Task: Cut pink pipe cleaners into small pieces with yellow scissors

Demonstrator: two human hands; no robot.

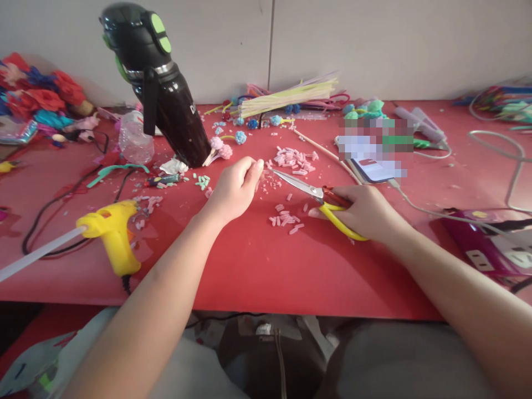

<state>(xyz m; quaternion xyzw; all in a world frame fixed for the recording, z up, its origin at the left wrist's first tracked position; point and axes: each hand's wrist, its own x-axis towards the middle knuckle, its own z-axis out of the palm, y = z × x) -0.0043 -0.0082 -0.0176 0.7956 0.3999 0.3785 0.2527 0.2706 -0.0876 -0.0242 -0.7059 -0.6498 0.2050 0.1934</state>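
Note:
Scissors (305,185) with a red and yellow handle are gripped in my right hand (366,213), blades pointing left and looking nearly closed. My left hand (239,188) is pinched just off the blade tips. A small pink pipe cleaner piece (269,164) shows at its fingertips, mostly hidden by them. Beyond the blades lies a pile of short pink cut pieces (293,158), with a smaller group of pink pieces (286,217) nearer me. Tiny pink scraps are scattered under the blades on the red table (257,260).
A black bottle (174,105) stands behind my left hand. At the left lies a yellow glue gun (112,230) with its cord. Pipe cleaners (291,97) are bundled at the back wall. Rightward are a phone (374,169) on a cable and a purple device (477,244).

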